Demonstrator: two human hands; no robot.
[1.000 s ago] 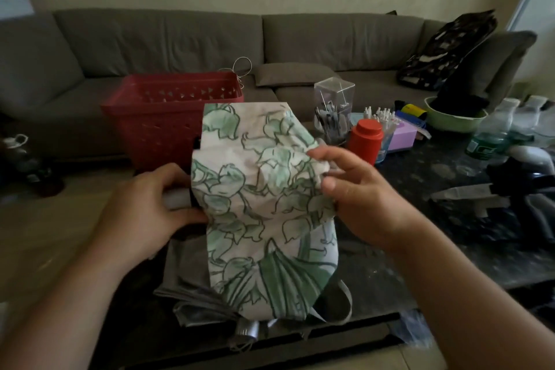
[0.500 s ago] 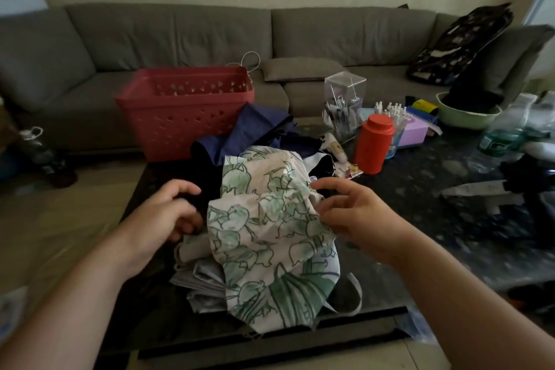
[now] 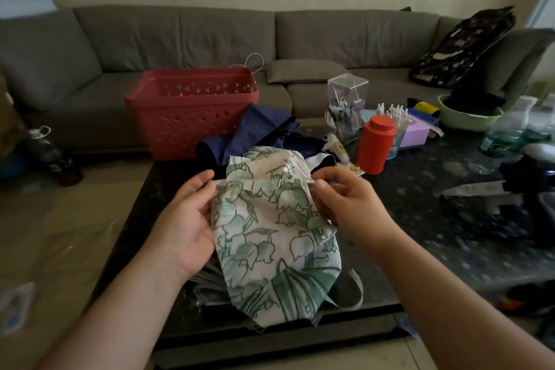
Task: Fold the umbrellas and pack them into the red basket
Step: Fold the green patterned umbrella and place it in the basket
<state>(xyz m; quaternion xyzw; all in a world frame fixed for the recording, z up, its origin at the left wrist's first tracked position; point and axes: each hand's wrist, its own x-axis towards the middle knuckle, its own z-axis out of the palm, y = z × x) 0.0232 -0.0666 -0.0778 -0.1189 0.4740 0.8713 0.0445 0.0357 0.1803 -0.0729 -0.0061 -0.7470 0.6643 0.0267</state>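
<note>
Head view looks down on a dark table [image 3: 420, 219] before a grey sofa [image 3: 180, 36]. At its far left edge stands the red basket [image 3: 192, 111], a navy umbrella [image 3: 258, 135] heaped beside it. Nearer lies the leaf-print umbrella [image 3: 270, 237]; left hand [image 3: 186, 219] and right hand [image 3: 345, 204] each pinch its canopy's upper edge, fingers curled on fabric.
</note>
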